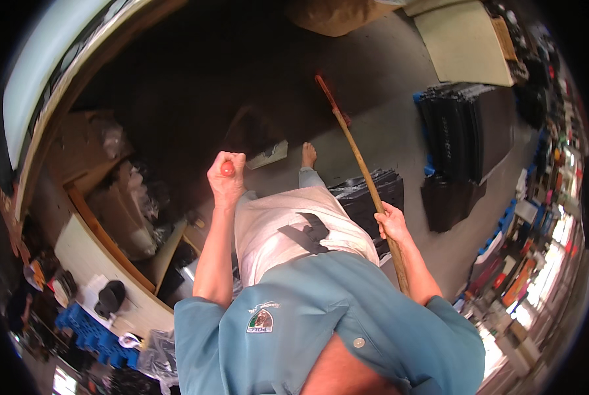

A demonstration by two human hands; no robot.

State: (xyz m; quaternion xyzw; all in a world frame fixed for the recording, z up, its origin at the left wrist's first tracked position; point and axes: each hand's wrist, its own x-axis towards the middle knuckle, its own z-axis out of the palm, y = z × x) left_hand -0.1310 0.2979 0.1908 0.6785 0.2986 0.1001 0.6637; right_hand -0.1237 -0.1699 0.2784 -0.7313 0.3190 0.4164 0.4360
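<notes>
My left hand [226, 179] is closed in a fist around a handle with a rounded red end [227, 168]. That handle points up toward me, so the rest of it is hidden. Past the fist, a pale flat piece [268, 154] lies low near the floor, and I cannot tell whether it joins the handle. My right hand [392, 222] grips a long wooden pole [360, 161], which slants away from beside my right forearm. Toward its far tip the pole turns red, and what is fixed there is lost in shadow.
Black flat sheets are stacked [462, 131] on the right, with more dark sheets [373, 197] beside my legs. Cardboard [87, 148] and plastic wrap lie at left, near a pale tabletop [103, 266] with a black cap [110, 298]. A cream box [464, 43] stands far right.
</notes>
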